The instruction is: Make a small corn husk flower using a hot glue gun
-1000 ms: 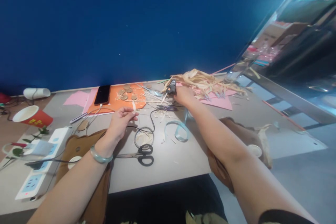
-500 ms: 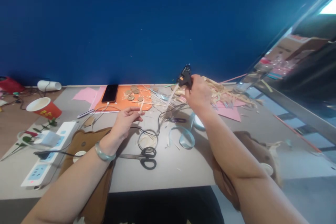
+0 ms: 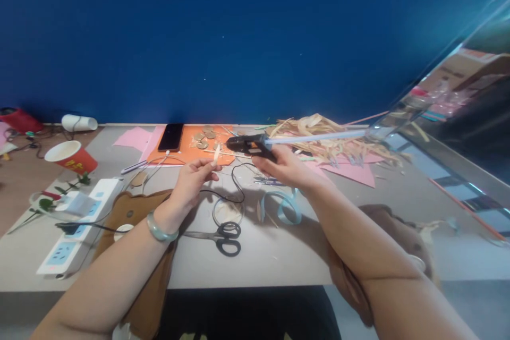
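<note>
Between the fingertips of my left hand [image 3: 195, 178] is a short, pale strip [image 3: 217, 154], held upright. My right hand [image 3: 285, 167] is wrapped round a black glue gun [image 3: 249, 143]. Its nozzle points left, a little to the right of the strip, and a long whitish glue stick [image 3: 319, 138] juts from its back end. Below the hands, black-handled scissors [image 3: 223, 238] lie on the table beside a roll [image 3: 228, 212] with pale material inside. A light blue ribbon [image 3: 287, 207] curls under my right wrist. Behind the left fingers, small brown discs [image 3: 208, 130] rest on an orange sheet [image 3: 187, 151].
A phone [image 3: 170, 137] lies on the orange sheet. Pale strips [image 3: 314, 127] are heaped at the back right. On the left stand a white power strip [image 3: 79, 228] and a red paper cup [image 3: 71, 156]. Brown fabric pieces [image 3: 139, 212] lie under my forearms. A blue wall [image 3: 239, 37] rises behind.
My right hand has turned the glue gun, swinging its nozzle leftward and down towards the pale strip. My left hand keeps its pinch on the strip, nearly in place.
</note>
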Available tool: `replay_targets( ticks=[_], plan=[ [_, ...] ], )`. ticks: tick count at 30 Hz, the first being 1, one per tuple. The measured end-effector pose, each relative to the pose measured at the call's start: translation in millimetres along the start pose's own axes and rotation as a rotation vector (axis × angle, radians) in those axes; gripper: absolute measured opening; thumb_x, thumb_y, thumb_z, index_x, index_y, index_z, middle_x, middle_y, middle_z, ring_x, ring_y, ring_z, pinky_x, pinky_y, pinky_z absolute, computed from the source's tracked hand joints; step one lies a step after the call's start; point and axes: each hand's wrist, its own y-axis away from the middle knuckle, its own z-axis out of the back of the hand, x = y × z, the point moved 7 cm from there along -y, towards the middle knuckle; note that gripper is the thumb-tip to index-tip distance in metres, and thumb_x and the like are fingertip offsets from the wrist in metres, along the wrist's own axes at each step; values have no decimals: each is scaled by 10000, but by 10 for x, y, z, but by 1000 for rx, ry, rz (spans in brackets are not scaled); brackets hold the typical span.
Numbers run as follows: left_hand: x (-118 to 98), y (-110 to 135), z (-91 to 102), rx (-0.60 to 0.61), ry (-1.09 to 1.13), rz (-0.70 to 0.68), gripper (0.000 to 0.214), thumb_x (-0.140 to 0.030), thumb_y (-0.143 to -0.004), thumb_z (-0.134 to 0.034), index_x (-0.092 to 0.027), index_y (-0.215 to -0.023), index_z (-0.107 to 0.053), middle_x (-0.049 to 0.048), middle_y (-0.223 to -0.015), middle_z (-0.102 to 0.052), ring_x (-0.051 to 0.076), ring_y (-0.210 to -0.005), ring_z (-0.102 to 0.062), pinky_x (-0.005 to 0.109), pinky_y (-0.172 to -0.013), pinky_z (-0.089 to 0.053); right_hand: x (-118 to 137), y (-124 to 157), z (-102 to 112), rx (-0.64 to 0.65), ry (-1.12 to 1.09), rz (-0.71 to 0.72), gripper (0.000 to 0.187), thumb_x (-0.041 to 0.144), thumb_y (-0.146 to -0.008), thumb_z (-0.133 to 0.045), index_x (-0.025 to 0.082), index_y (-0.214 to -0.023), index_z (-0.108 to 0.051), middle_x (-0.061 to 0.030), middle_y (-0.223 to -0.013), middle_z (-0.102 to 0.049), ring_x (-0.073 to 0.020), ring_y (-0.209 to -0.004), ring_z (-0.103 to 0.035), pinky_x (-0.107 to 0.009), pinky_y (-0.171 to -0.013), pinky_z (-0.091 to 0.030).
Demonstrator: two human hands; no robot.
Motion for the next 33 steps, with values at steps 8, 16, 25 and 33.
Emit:
replay_targets(
  ticks=[8, 16, 25, 33],
  plan=[
    [-46, 20, -16, 19, -38, -55, 256, -315, -658, -770, -119, -796, -682, 48, -721, -716, 87, -530, -589, 245, -637, -452, 80, 37, -148, 104, 174, 30, 358, 445, -882, -486, 123, -916, -638, -8, -674, -519, -116, -592, -429, -231, -543, -326],
    [-132, 71, -45, 6, -119, -94, 232, -300, -670, -752, -121, -797, -676, 49, -716, -713, 106, -533, -596, 264, -624, -462, 45, 31, -182, 114, 217, 41, 381, 445, -888, -475, 114, -945, -654, -23, -681, -561, -141, -627, -469, -244, -579, -351],
    [-158, 75, -44, -16, -182, -140, 189, -280, -681, -735, -131, -775, -665, 39, -691, -708, 117, -537, -606, 259, -595, -461, 70, 33, -164, 91, 188, 89, 340, 421, -887, -493, 120, -913, -650, -24, -688, -576, -155, -671, -507, -253, -619, -375],
    [-177, 88, -60, 7, -162, -166, 191, -280, -696, -732, -145, -804, -652, 31, -696, -702, 113, -556, -602, 261, -631, -465, 21, 32, -56, -64, -126, 19, 331, 462, -883, -522, 151, -785, -579, 12, -562, -503, -103, -494, -452, -250, -493, -362]
  ],
)
